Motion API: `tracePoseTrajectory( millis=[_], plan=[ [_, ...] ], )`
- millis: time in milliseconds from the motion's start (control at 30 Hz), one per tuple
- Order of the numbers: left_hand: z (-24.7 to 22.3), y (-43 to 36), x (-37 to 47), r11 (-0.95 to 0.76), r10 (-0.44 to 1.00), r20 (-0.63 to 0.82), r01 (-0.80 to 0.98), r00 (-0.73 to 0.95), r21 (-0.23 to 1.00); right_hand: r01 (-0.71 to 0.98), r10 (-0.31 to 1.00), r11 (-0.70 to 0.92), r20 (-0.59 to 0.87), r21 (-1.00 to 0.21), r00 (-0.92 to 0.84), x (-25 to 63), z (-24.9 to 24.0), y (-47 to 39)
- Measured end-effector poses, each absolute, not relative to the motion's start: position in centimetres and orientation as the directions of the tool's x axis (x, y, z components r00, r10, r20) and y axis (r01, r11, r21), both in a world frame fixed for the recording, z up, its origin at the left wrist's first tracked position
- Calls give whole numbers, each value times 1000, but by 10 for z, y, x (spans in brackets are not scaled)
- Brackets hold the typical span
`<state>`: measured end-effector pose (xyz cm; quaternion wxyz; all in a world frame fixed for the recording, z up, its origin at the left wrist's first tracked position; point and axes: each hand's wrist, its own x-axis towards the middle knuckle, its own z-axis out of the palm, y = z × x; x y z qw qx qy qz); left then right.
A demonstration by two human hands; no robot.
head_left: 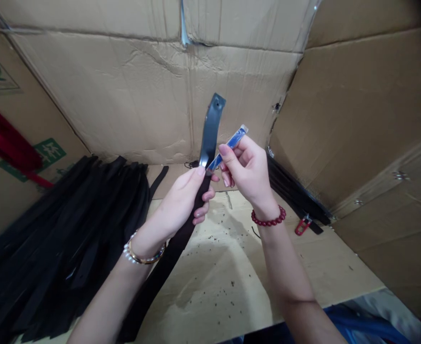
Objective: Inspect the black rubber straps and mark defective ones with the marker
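My left hand (190,196) is closed around a long black strap (170,258), with the thumb pressed on its face. The strap's glossy upper end (212,124) sticks up above the hand, curved, with a small dark spot near the tip. Below, the rest runs down toward the bottom edge. In my right hand (248,165), a slim blue tool (236,137) with a clear end is pinched between thumb and fingers. Its lower tip meets the strap beside my left thumb; whether it touches cannot be made out.
A large heap of black straps (63,239) covers the left side. More black straps (296,186) lie along the right wall, beside a red clip-like item (303,224). Cardboard walls (142,95) surround the pale table (232,267), which has dark specks. Red fabric (7,136) hangs at left.
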<state>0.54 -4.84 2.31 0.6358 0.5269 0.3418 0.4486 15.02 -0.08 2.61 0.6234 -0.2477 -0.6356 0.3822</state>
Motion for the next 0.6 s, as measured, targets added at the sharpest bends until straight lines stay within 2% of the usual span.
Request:
tracePoseTrajectory(
  millis=[167, 433, 600],
  plan=[
    [23, -52, 7, 56, 914, 41, -227, 404, 972, -176, 823, 523, 548, -834, -151, 151, 26, 0],
    [25, -55, 4, 73, 904, 48, -265, 426, 961, -188, 807, 528, 558, -828, -192, 153, 26, -1],
    [22, -49, 5, 73, 897, 78, -318, 435, 945, -189, 818, 538, 563, -821, -118, 151, 26, -3]
  ],
)
